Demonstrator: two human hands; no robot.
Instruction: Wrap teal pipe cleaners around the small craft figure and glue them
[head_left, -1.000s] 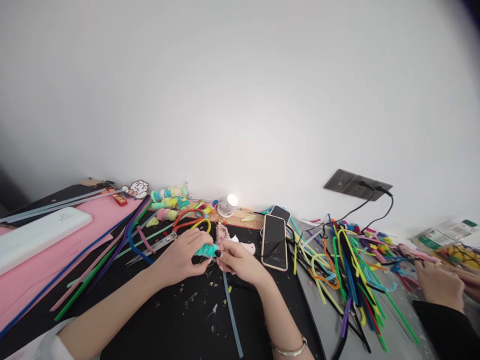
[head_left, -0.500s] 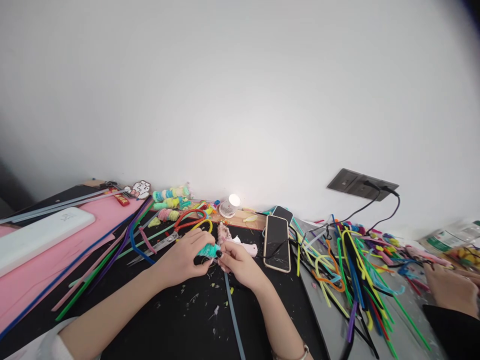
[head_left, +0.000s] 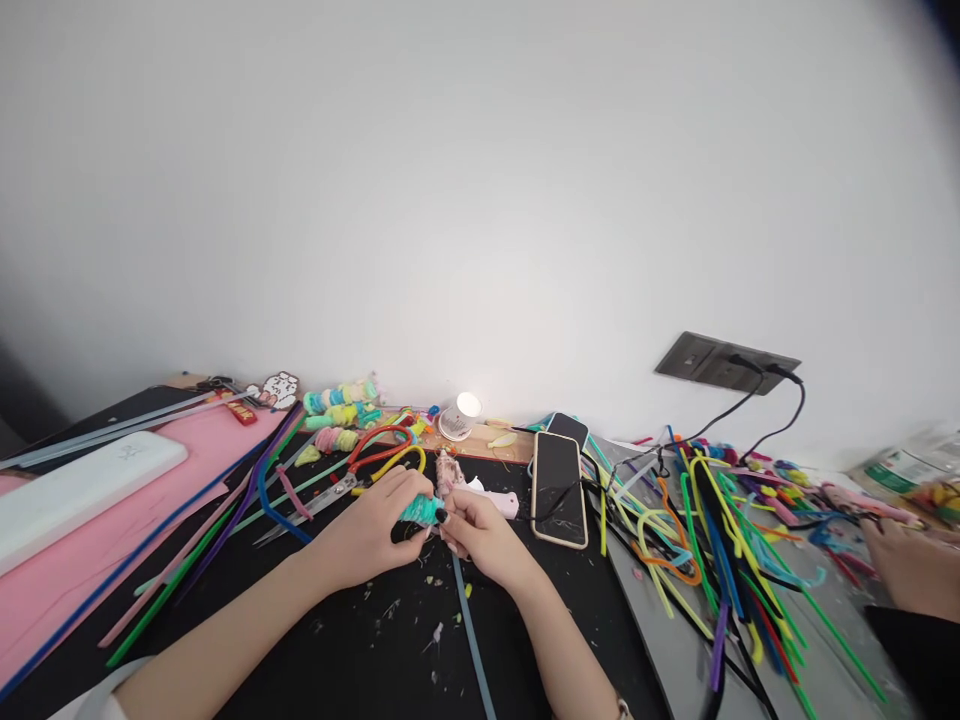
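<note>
My left hand [head_left: 367, 535] is closed round a teal coil of fuzzy pipe cleaner [head_left: 420, 510] over the black mat [head_left: 352, 640]. My right hand [head_left: 480, 530] pinches the coil's right end with dark-nailed fingertips; the two hands touch at the coil. A grey-blue pipe cleaner [head_left: 471, 630] trails from under my right hand toward me. Scissors with red and yellow handles [head_left: 352, 472] lie just beyond my left hand. A pink and white glue gun [head_left: 480, 488] lies right behind the coil.
A phone [head_left: 559, 488] lies face up right of my hands, another phone [head_left: 566, 428] behind it. Loose coloured pipe cleaners [head_left: 720, 540] cover the grey board at right, where another person's hand [head_left: 911, 565] works. Pink sheet [head_left: 90, 540] and white case [head_left: 75, 488] lie left.
The view has shifted slightly, so everything sits a little lower and to the right. Both hands stay on the teal coil, fingers working at it. The other person's hand has drawn toward the right edge.
</note>
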